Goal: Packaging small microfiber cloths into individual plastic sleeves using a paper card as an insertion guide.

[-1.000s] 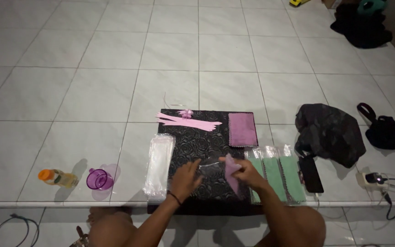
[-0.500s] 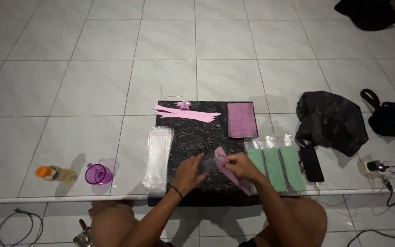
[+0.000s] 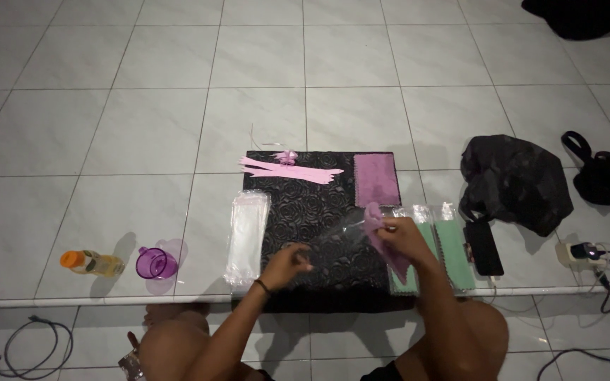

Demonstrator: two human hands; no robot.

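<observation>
Head view: since a second ago, the right hand (image 3: 400, 236) has lifted a purple cloth (image 3: 383, 236) above the black mat (image 3: 305, 212), fingers clenched on it; the left hand (image 3: 287, 264) now pinches a clear sleeve (image 3: 337, 234), drawn toward the cloth.

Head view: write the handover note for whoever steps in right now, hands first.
Left hand: pinches one end of a clear plastic sleeve over the black mat.
Right hand: grip on a pink cloth at the sleeve's other end.
Nearby: stack of clear sleeves left of the mat, pink cloth pile at its far right corner, pink strips at its far edge, bagged green cloths to the right.
Done: green cloths look bagged.
Left: this pink cloth is not fully inside the sleeve.
</observation>
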